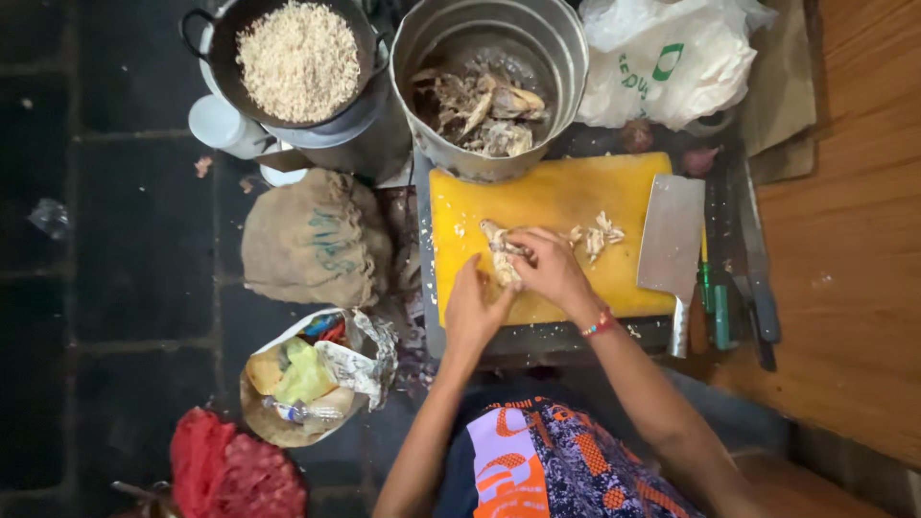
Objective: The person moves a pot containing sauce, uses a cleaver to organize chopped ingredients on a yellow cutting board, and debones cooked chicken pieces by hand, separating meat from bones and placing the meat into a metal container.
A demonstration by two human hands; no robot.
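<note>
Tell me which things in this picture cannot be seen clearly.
Head view:
- Piece of meat: partly covered by the left hand and right hand; its kind is unclear.
- Red mesh sack: cut off by the bottom edge.
- Scraps in the metal bucket: too dark to identify.

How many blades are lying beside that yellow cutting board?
2 that I can tell: a broad cleaver on the yellow cutting board's right edge, and a long dark knife farther right on the counter. Other tool handles beside it may hide more.
</note>
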